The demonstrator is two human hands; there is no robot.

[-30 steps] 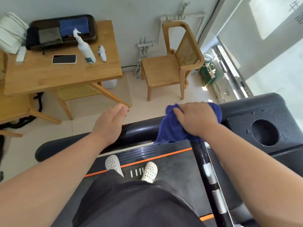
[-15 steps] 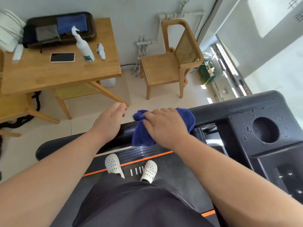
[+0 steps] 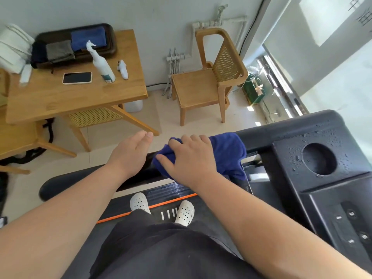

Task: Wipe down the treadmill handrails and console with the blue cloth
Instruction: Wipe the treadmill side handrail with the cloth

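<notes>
My right hand presses the blue cloth onto the black treadmill handrail, which runs from lower left up to the console. The cloth is draped over the rail and hangs down on its near side. My left hand rests on the same rail just left of the cloth, fingers together and curled over it, holding nothing. The black console at the right has a round cup holder, water droplets on its top and several buttons lower down.
A wooden table at the upper left carries a spray bottle, a phone and a dark tray of folded cloths. A wooden chair stands beyond the rail. My white shoes stand on the treadmill belt.
My right hand slid the blue cloth leftward along the handrail, away from the console and up against my left hand, then held there. The left hand stayed on the rail.
</notes>
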